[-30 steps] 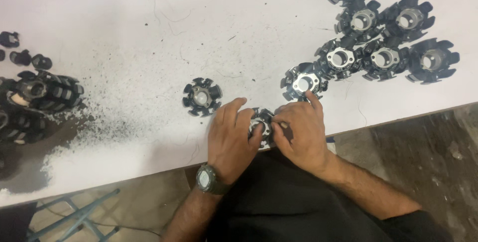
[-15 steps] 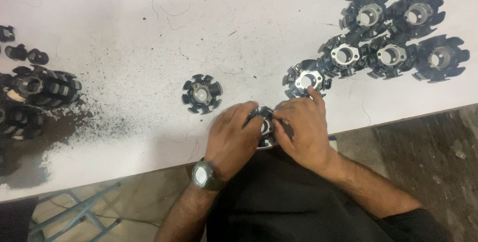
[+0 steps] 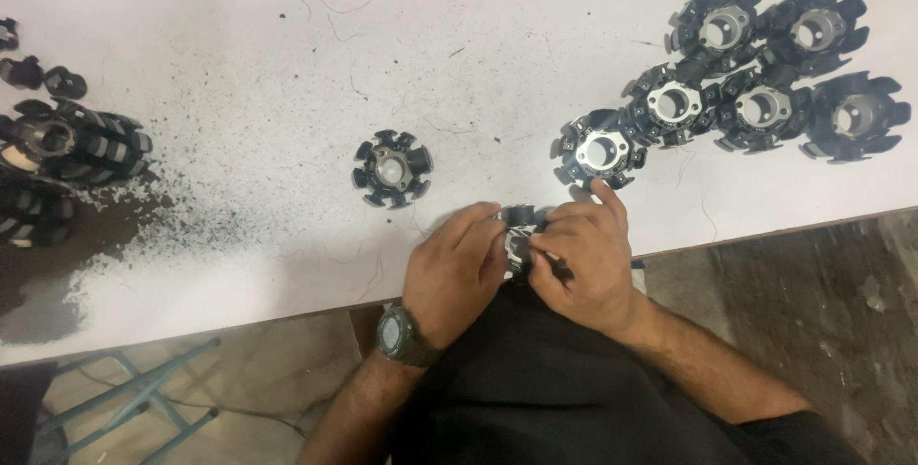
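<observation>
I'm gripping one black toothed ring [image 3: 521, 233] in both hands at the near edge of the white table [image 3: 239, 64].

Compared with half a second ago, my hands are sitting in much the same spot, still bunched around that ring. I'm counting one ring lying alone [image 3: 392, 169] mid-table, seven clustered at the far right [image 3: 755, 73], and a stack [image 3: 72, 145] at the left edge too crowded to count. My left hand [image 3: 449, 274], with the wristwatch [image 3: 400, 336] on it, is curling narrowly round the ring's left side; my right hand [image 3: 583, 259] is closing over its right side, forefinger stretching toward the nearest cluster ring [image 3: 598, 150], just short of touching it.
</observation>
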The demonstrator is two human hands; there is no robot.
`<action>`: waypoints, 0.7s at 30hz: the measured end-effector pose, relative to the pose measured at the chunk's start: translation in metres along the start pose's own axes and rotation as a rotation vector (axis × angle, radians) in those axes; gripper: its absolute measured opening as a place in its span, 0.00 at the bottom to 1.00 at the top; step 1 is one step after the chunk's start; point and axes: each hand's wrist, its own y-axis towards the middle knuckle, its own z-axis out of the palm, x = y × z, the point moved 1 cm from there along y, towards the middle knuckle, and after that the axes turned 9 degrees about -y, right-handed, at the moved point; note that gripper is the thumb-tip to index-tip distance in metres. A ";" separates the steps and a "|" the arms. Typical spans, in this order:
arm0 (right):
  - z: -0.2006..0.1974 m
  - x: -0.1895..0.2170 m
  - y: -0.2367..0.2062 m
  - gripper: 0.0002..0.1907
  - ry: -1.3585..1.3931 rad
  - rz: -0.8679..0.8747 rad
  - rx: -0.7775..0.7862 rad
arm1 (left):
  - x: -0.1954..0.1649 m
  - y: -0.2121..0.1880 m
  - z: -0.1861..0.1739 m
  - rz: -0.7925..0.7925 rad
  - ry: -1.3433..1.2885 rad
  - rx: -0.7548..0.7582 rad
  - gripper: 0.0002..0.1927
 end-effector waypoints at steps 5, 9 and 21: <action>0.001 -0.001 0.000 0.11 -0.002 0.004 0.006 | 0.004 -0.006 0.005 0.013 0.026 0.008 0.08; 0.001 -0.002 -0.001 0.12 0.034 -0.054 -0.011 | 0.007 -0.011 0.010 0.062 0.038 -0.008 0.11; 0.003 0.012 0.001 0.16 -0.013 -0.078 0.084 | 0.001 -0.022 0.011 -0.032 0.020 -0.013 0.11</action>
